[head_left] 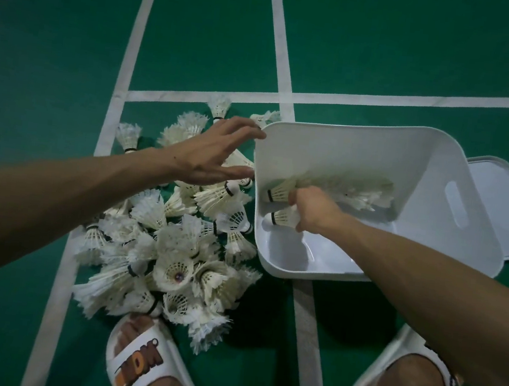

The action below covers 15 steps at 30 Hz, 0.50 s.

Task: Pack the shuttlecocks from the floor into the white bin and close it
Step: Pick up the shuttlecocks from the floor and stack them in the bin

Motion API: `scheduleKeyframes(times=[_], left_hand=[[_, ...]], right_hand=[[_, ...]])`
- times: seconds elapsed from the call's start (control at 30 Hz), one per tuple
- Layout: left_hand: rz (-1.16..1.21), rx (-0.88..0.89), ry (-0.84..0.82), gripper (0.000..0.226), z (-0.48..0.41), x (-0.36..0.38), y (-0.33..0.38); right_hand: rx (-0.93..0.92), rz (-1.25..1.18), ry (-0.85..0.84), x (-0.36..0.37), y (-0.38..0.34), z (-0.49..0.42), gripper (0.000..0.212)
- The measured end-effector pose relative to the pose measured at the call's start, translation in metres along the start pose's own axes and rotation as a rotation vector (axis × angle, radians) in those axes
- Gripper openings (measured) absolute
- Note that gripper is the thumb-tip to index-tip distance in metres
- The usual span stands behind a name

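Feather-white shuttlecocks, mostly heaped on the floor, beneath and nearer than the left grip, well left of the right grip. Only a few packed: a nested row inside the white bin, stretching away beyond the right grip. Right grip curled round the cork end of that row, with one more shuttlecock just beneath, corks pointing left toward the bin wall. Left grip wide, fingers straight, fingertips at the bin's rim corner; firm contact hard to confirm. Lid flat on the floor past the bin, far right of both grips.

Likely trouble from here:
- Bent or crushed feathers from too tight a squeeze, or from ramming the held pair into the row.
- On release, could spring the row apart, leaving pieces crosswise and wasting room needed for the big heap outside.
- Might slide or tip the light bin by pushing against its wall with only fingertips steadying the corner.
- Could scatter the heap with a low sweep of the left forearm, or a nudge from the slippers just short of it.
- Much later, overfilling and a lid refusing to seat.
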<state>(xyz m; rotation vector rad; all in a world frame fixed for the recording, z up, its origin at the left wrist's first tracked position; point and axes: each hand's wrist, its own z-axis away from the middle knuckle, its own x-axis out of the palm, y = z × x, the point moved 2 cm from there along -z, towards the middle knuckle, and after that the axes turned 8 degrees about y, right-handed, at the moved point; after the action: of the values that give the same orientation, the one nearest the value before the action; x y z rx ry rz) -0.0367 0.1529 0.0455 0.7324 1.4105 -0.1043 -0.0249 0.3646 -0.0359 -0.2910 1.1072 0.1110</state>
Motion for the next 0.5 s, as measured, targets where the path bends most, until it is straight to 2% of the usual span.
scheduleKeyframes(times=[0.27, 0.4, 0.5], left_hand=[[0.080, -0.020, -0.003, 0.064, 0.009, 0.004, -0.004], [0.135, -0.094, 0.047, 0.063, 0.016, 0.011, -0.009], [0.100, -0.186, -0.020, 0.056, 0.026, 0.022, -0.024]], right_hand=[[0.033, -0.109, -0.087, -0.002, -0.006, 0.003, 0.054], [-0.023, -0.085, -0.085, -0.005, -0.004, 0.011, 0.066], [-0.036, -0.120, -0.085, -0.019, -0.003, 0.014, 0.077]])
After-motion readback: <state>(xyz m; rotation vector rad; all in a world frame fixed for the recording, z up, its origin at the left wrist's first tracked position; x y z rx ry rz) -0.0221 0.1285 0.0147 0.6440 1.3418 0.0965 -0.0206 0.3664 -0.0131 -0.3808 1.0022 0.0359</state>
